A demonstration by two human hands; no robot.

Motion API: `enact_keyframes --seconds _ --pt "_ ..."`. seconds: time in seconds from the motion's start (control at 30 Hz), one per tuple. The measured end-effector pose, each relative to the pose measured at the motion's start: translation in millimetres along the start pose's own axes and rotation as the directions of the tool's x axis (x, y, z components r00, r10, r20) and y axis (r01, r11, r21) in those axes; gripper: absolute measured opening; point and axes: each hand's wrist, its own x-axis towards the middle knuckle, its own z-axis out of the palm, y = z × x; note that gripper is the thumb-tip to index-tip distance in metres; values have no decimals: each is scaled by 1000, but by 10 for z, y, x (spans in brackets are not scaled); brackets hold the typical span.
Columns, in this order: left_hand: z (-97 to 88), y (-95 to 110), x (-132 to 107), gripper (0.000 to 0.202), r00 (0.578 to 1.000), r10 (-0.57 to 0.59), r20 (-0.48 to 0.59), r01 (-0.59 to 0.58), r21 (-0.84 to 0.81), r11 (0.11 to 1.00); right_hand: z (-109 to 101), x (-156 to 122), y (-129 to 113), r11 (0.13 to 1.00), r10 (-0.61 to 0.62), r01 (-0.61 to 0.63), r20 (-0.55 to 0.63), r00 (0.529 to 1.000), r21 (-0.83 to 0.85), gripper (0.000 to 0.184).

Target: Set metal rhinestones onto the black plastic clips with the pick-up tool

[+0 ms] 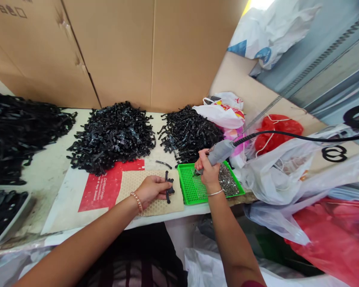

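Note:
My left hand (pixel 151 189) pinches a small black plastic part (pixel 168 191) and holds it down on a beige textured mat (pixel 131 181). My right hand (pixel 208 171) grips a grey electric screwdriver (pixel 219 153) with a black cable; its tip points down into a green tray (pixel 194 189). The tray holds a heap of small silvery screws (pixel 227 181) in its right half. One loose black part (pixel 164 163) lies on the table just behind the mat.
Piles of black plastic parts (pixel 113 133) (pixel 188 133) (pixel 18 131) cover the back of the white table (pixel 48 167). A red printed sheet (pixel 107 187) lies under the mat. Cardboard panels (pixel 122 52) stand behind. Plastic bags (pixel 287 167) crowd the right; a tray of black parts (pixel 2 211) sits at left.

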Motion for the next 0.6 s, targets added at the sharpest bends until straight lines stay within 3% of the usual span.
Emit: enact_keyframes --seconds 0.6 --pt "14 16 -20 19 1000 -5 -16 5 12 1000 -18 -5 16 999 -33 34 9 999 -29 33"
